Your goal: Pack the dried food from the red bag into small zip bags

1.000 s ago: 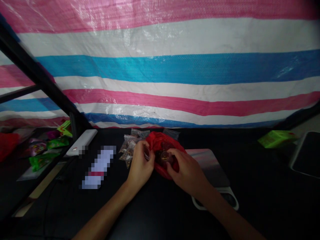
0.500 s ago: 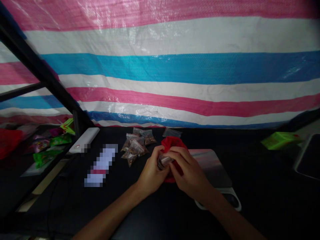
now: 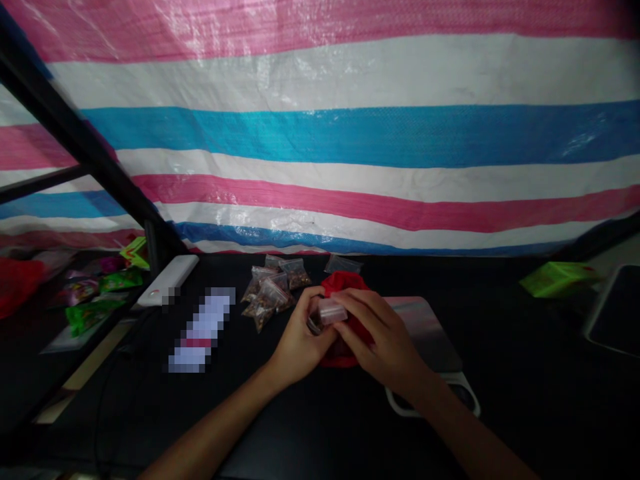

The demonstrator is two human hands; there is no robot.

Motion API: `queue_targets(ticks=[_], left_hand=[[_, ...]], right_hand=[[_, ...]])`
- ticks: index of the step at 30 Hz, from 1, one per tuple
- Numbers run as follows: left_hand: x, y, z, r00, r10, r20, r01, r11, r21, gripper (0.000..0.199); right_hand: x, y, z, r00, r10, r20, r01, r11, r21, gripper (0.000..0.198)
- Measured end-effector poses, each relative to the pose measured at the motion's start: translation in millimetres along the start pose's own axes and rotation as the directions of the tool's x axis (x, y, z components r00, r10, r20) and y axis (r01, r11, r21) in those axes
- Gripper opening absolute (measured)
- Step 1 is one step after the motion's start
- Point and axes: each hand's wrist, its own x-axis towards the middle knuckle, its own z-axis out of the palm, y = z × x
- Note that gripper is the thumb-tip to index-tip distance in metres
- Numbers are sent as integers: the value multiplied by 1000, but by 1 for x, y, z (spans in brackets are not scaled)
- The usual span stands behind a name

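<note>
My left hand (image 3: 305, 333) is curled round a small clear plastic bag (image 3: 315, 325), whose edge shows between thumb and fingers. In my right hand (image 3: 380, 337), thumb and fingertips pinch a small clear plastic cylinder, like a little cup (image 3: 332, 311), tilted with one end at the bag's mouth. Whether anything is inside the cylinder I cannot make out. Below and behind both hands lies a red bag (image 3: 345, 283), partly covered by the right fingers. To the left rests a pile of small zip bags (image 3: 273, 293) with brown bits inside.
A scale with a silver plate (image 3: 425, 333) stands right of the red bag. A flat clear zip bag (image 3: 343, 264) lies behind. Leftward are a blurred-out oblong (image 3: 203, 330), a white power strip-like bar (image 3: 169, 280) and green packets (image 3: 90, 315). A green box (image 3: 556, 279) sits far right.
My right hand has lifted and turned a little, so the clear cylinder now shows more plainly between its fingers. My left hand has shifted slightly left, still on the small bag.
</note>
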Motion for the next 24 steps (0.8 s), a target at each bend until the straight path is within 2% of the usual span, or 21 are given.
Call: queue_targets(ticks=[2,4,6,8,11,14,16,19,24], left_hand=[[3,-1,-3,996,21,-92,-15,998,60,36],[7,-3,-8,975,67,-212,-32,986,161,28],[12,-5,-15,942,128,-311,-41,962,271,25],[15,-5,-21,924,155,-348,-25,937,349,28],[17,-6,-29,940,105,-326,40,911,410,36],[15,-6,-36,963,27,-269,111,867,486,43],[15,-7,-37,981,-1,-192,94,872,481,43],[15,-5,-35,995,-24,-95,56,932,359,41],[14,3,-26,989,-116,-95,129,981,147,45]], right_hand=[[1,0,-3,992,62,-113,-64,998,-13,40],[4,1,-4,981,130,-144,-136,990,-35,35],[7,4,-4,987,156,-35,-158,985,-69,32],[8,7,-2,980,153,127,-141,985,-96,30],[7,9,1,955,150,257,-126,986,-108,29],[5,9,3,943,163,291,-129,983,-131,30],[4,8,3,939,167,300,-128,981,-146,30],[3,8,5,937,163,309,-123,982,-146,26],[1,10,10,941,175,289,-146,982,-121,23]])
